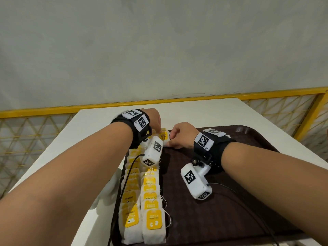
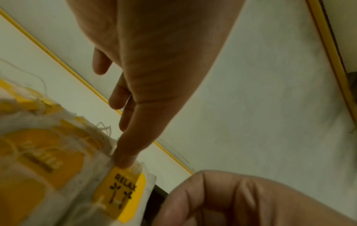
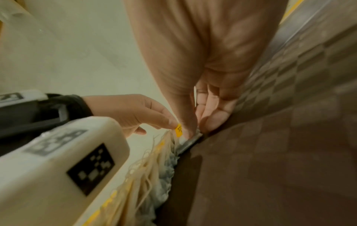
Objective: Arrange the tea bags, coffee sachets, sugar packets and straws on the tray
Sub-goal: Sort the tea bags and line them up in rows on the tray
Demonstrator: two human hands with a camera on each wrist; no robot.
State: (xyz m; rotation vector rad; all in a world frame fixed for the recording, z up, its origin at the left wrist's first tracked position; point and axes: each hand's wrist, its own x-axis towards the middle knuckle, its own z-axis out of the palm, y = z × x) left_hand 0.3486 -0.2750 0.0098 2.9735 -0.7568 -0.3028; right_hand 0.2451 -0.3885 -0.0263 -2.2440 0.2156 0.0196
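Note:
Two rows of white tea bags (image 1: 150, 201) with yellow tags lie overlapped along the left side of the dark brown tray (image 1: 221, 201). Both hands meet at the far end of the rows, on a tea bag with a yellow RELAX tag (image 1: 164, 136) (image 2: 125, 191). One straight digit of my left hand (image 1: 158, 129) (image 2: 123, 160) presses on that bag's top edge, while the other fingers hang loosely curled behind it. My right hand (image 1: 171, 141) (image 3: 193, 130) pinches the bag's right edge between thumb and fingers, low against the tray (image 3: 270, 168). No sachets, sugar packets or straws are in view.
The tray sits on a white table (image 1: 204, 110) with a yellow mesh railing (image 1: 284, 110) behind it. A white soft thing (image 1: 106, 189) lies on the table left of the tray. Black camera cables (image 1: 119, 192) trail over the tea bags and the tray.

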